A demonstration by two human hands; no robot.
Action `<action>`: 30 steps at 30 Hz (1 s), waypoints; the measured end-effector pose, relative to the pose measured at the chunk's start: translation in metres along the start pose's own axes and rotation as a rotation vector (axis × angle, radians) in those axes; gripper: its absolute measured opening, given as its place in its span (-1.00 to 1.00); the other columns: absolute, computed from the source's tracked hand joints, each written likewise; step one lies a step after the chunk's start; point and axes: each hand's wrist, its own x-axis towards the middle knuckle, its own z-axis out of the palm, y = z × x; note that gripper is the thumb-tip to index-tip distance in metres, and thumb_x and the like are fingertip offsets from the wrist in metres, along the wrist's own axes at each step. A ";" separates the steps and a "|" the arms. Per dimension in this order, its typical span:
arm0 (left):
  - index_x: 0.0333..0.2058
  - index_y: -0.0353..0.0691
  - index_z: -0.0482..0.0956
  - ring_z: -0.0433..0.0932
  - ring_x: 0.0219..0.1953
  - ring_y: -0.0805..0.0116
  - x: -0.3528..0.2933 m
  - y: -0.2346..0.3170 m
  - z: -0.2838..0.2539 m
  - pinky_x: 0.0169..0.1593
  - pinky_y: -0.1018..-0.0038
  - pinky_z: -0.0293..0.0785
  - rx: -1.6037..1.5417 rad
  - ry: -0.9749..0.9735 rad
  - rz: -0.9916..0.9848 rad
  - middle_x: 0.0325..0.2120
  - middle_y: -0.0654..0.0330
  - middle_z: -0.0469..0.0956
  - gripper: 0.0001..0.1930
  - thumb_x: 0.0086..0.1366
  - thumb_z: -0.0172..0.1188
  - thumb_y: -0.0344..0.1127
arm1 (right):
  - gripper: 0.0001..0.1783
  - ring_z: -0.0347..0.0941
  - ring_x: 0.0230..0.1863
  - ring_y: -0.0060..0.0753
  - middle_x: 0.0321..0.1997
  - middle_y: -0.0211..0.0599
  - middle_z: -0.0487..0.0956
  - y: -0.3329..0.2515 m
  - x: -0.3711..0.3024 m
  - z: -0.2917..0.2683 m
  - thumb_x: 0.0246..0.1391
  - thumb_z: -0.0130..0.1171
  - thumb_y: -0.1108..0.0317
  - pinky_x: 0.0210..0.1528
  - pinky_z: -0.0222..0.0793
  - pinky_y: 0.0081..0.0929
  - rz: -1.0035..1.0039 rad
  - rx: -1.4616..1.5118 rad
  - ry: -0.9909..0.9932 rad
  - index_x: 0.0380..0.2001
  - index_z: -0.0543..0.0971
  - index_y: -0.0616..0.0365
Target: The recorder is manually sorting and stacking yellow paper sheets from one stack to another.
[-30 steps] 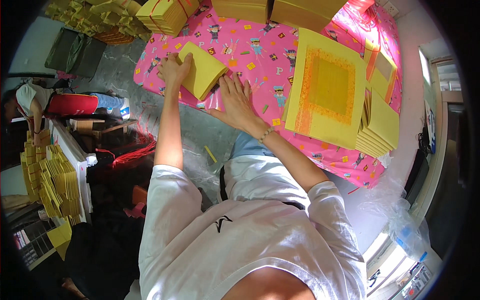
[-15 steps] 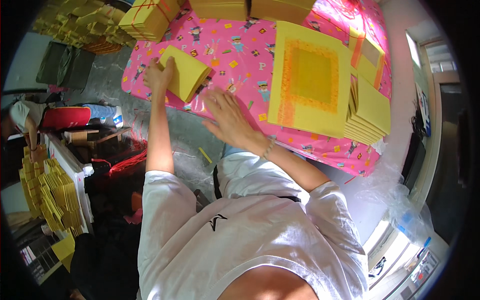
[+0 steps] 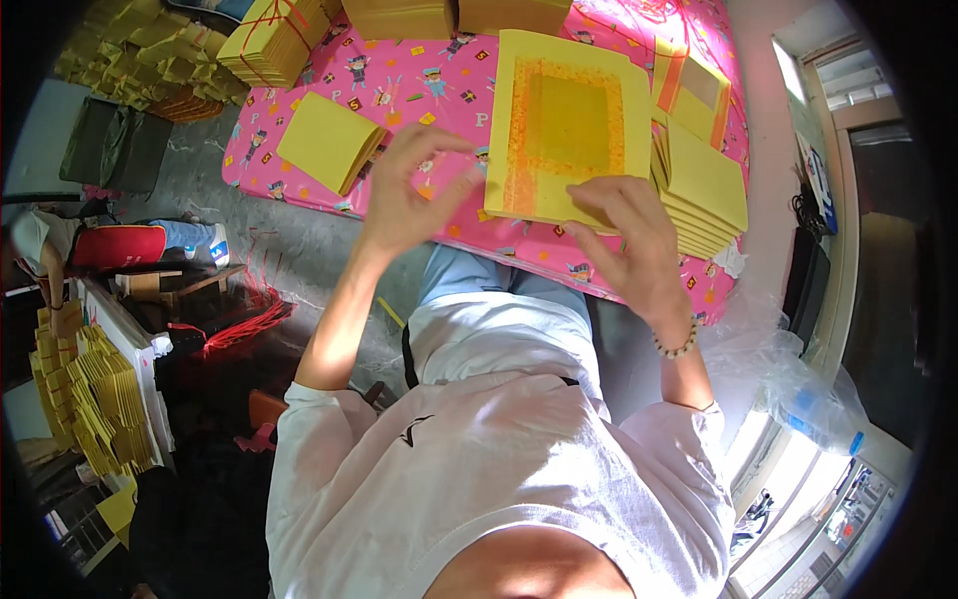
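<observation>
A large yellow sheet with an orange-bordered print (image 3: 576,125) lies on the pink patterned table cover (image 3: 429,105), apparently on top of a pile. My right hand (image 3: 639,245) is over its near right corner, thumb and fingers apart; whether the fingertips touch the paper I cannot tell. My left hand (image 3: 411,190) is raised just left of the sheet, open and empty, its fingers curving toward the sheet. Farther left, a folded yellow paper bundle (image 3: 329,140) rests by the table's near edge, with neither hand on it.
Folded yellow stacks (image 3: 704,185) stand on the right, and a stack tied with red string (image 3: 269,45) at the far left. Red string (image 3: 649,12) lies at the back. On the left, another person (image 3: 45,240) is beside a white table (image 3: 125,349) with yellow stacks. Clear plastic (image 3: 758,349) hangs at right.
My left hand has let go of the folded bundle and moved right toward the printed sheet. My right hand has shifted right, over the sheet's near corner. The whole view has shifted slightly.
</observation>
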 end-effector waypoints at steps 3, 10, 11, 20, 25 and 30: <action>-0.30 -0.17 0.59 0.46 -0.22 0.24 -0.007 0.023 0.015 -0.15 0.37 0.40 0.075 -0.049 0.171 -0.33 0.18 0.51 -0.74 -0.02 0.37 -0.31 | -0.64 0.42 -0.17 -0.18 -0.22 -0.24 0.52 0.012 -0.002 -0.005 -0.18 0.34 0.28 -0.16 0.33 -0.30 -0.007 -0.049 -0.039 -0.26 0.56 0.16; -0.35 -0.15 0.61 0.46 -0.23 0.23 -0.011 0.019 0.024 -0.16 0.37 0.40 0.161 -0.165 0.219 -0.34 0.23 0.54 -0.74 -0.07 0.39 -0.29 | -0.68 0.43 -0.17 -0.22 -0.24 -0.30 0.55 0.028 -0.007 -0.002 -0.18 0.34 0.21 -0.16 0.34 -0.33 -0.003 -0.070 -0.091 -0.32 0.62 0.11; -0.37 -0.15 0.62 0.47 -0.24 0.24 -0.012 0.016 0.024 -0.16 0.38 0.40 0.132 -0.163 0.217 -0.35 0.23 0.56 -0.77 -0.06 0.39 -0.30 | -0.73 0.44 -0.20 -0.23 -0.27 -0.31 0.56 0.029 -0.007 -0.002 -0.17 0.34 0.23 -0.18 0.35 -0.34 0.021 -0.031 -0.089 -0.37 0.63 0.11; -0.46 -0.20 0.66 0.49 -0.34 0.30 -0.009 0.018 0.026 -0.25 0.41 0.41 0.066 -0.109 0.127 -0.46 0.23 0.59 -0.87 -0.02 0.37 -0.34 | -0.87 0.46 -0.27 -0.26 -0.34 -0.28 0.57 0.037 -0.002 0.001 -0.11 0.29 0.34 -0.25 0.38 -0.39 0.099 0.225 -0.080 -0.44 0.67 0.12; -0.50 -0.22 0.66 0.48 -0.38 0.33 -0.006 0.020 0.026 -0.30 0.44 0.39 0.060 -0.114 0.068 -0.53 0.24 0.57 -0.88 -0.01 0.37 -0.33 | -0.87 0.45 -0.27 -0.29 -0.35 -0.27 0.57 0.036 0.002 -0.001 -0.08 0.28 0.34 -0.25 0.37 -0.42 0.178 0.296 -0.121 -0.44 0.67 0.14; -0.52 -0.23 0.65 0.48 -0.40 0.35 -0.005 0.020 0.028 -0.30 0.46 0.38 0.035 -0.101 0.039 -0.55 0.24 0.57 -0.88 -0.02 0.38 -0.34 | -0.86 0.44 -0.28 -0.30 -0.37 -0.29 0.57 0.038 0.003 0.000 -0.08 0.30 0.31 -0.25 0.35 -0.44 0.219 0.340 -0.129 -0.46 0.67 0.14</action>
